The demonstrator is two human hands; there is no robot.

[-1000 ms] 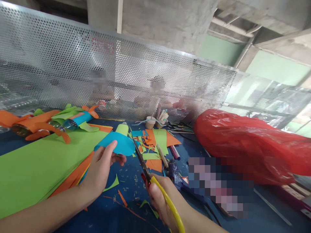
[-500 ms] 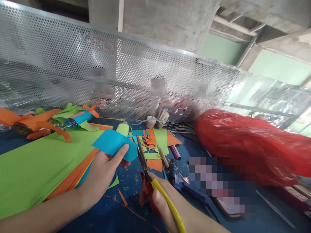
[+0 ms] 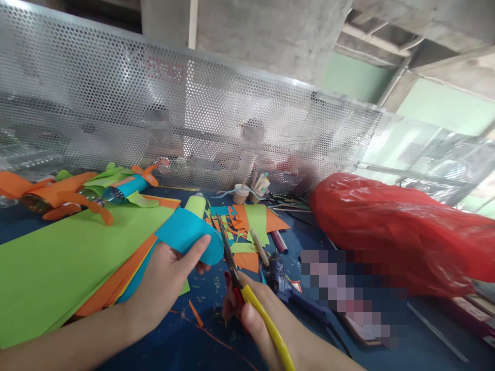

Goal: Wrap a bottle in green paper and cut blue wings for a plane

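My left hand (image 3: 176, 265) pinches a blue piece of paper (image 3: 185, 229) with a rounded right end, thumb on top and fingers beneath. My right hand (image 3: 259, 314) is wrapped round scissors (image 3: 251, 296) with a yellow and a red handle. The blades point up and away, slightly parted, right beside the rounded edge of the blue paper; whether they touch it I cannot tell. Beyond the paper stands a small light-green rounded object (image 3: 196, 205). Orange and green paper scraps (image 3: 247, 219) lie behind the blades.
Large green sheets (image 3: 77, 257) over orange and blue ones cover the left. Paper-wrapped bottles (image 3: 127, 189) stand behind them. A blue glue gun (image 3: 286, 286) lies right of my right hand, near a red plastic bag (image 3: 386, 232). Cups with sticks (image 3: 259, 190) stand by the perforated metal screen (image 3: 216, 118).
My left hand has moved slightly to the right and down with the blue paper, bringing its rounded end nearer the scissor blades. My right hand has hardly moved.
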